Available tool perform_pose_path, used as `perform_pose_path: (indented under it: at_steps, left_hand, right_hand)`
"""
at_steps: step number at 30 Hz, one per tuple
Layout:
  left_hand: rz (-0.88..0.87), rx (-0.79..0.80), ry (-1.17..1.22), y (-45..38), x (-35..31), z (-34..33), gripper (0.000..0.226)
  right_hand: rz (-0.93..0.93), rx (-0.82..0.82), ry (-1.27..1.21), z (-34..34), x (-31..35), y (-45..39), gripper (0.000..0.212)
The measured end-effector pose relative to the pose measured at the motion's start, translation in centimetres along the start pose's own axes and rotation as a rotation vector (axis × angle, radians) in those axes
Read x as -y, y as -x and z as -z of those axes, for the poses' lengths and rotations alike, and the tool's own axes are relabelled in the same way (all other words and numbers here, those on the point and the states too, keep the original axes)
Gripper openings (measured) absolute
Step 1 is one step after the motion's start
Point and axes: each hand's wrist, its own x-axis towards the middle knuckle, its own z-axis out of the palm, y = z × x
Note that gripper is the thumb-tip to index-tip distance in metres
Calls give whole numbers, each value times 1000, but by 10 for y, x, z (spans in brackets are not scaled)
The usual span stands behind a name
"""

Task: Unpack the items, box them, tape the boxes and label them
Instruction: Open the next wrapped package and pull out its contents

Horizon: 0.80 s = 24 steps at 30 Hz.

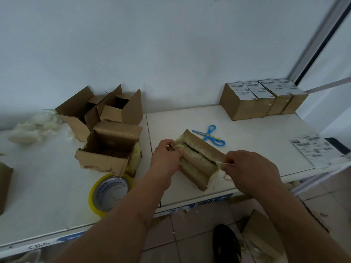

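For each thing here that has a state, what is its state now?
Taped box: tilted, seam split, held over the table.
Left hand: grips the box's end.
Right hand: pinches a tape strip.
Open boxes: flaps up.
Labelled boxes: closed, labels on top.
Scissors: slightly open, lying flat.
Tape roll: lying flat.

Label print (pixel 314 149) too small to read; a cardboard box (pixel 4 185) is cut off at the left edge.

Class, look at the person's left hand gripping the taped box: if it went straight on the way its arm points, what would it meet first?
The left hand points up and right, already gripping the taped box. Beyond that box, probably the blue scissors, though depth is unclear.
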Motion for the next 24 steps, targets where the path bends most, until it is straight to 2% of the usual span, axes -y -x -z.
perform_pose_path:
  at_steps: [5,10,14,20,24]
  left_hand:
    - [-27,-25,-33,0,-3,-4,23]
    - [-114,-2,-229,-1,-3,-1,44]
    - [-157,30,-368,0,-5,-5,49]
    - [-165,-18,-326,3,-8,-10,41]
    - [-209,-84,-422,1,-16,-3,41]
  right_hand:
    - [-58,61,-138,5,-19,13,18]
    - [-52,128,-335,6,-33,18,15]
    - [-112,161,-651,7,-38,19,10]
    - [-103,55,-803,11,-47,23,10]
    - [-192,78,-968,0,-46,16,11]
